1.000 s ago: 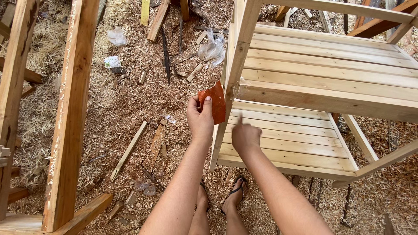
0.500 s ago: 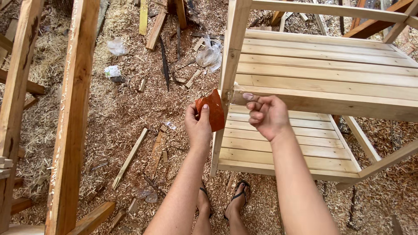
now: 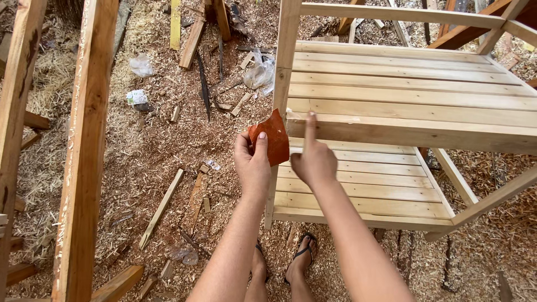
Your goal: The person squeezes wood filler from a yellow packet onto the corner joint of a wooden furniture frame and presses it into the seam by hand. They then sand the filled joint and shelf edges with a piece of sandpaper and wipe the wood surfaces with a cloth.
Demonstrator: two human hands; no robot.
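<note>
The left hand [image 3: 253, 165] is pinching a sheet of reddish-brown sandpaper [image 3: 271, 142], creased and curling, just beside the corner post [image 3: 284, 84]. The right hand [image 3: 313, 159] is loosely curled, gripping nothing, its index finger touching the front rail [image 3: 408, 133] of the upper slatted shelf [image 3: 403, 84]. The lower shelf [image 3: 363, 190] is apparently bare. Sawdust and offcuts are covering the floor [image 3: 151, 162].

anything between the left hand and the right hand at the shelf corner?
Head view: the reddish sandpaper piece, pinched by the left hand, and the upright wooden post of the shelf frame lie between it and the right hand, whose finger touches the front rail.
</note>
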